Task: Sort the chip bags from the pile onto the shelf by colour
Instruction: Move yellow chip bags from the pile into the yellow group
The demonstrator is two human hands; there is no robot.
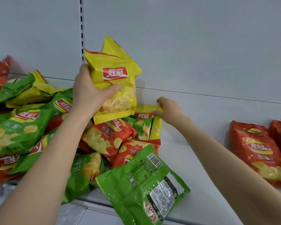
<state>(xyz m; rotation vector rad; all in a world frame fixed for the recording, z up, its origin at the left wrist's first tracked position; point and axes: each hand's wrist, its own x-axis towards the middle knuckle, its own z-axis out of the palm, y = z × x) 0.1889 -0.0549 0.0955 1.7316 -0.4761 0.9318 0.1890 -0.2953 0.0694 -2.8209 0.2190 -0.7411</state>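
both hands are holding yellow chip bags at the pile.
the left hand (89, 93) is curling fingers and thumb tight round a yellow bag (115, 82), keeping it upright above the pile (31, 127), with a second yellow bag (113, 47) showing just behind it. the right hand (170, 109), fingers narrow, is pinching the top edge of a third yellow bag (144, 108) lying at the pile's back. red, green and yellow bags are lying heaped on the white shelf (193, 159); two red bags (256, 151) are leaning well apart at the right.

The raised left hand (91, 93) grips an upright yellow bag (115, 82). The outstretched right hand (169, 109) pinches a flat yellow bag (145, 108).
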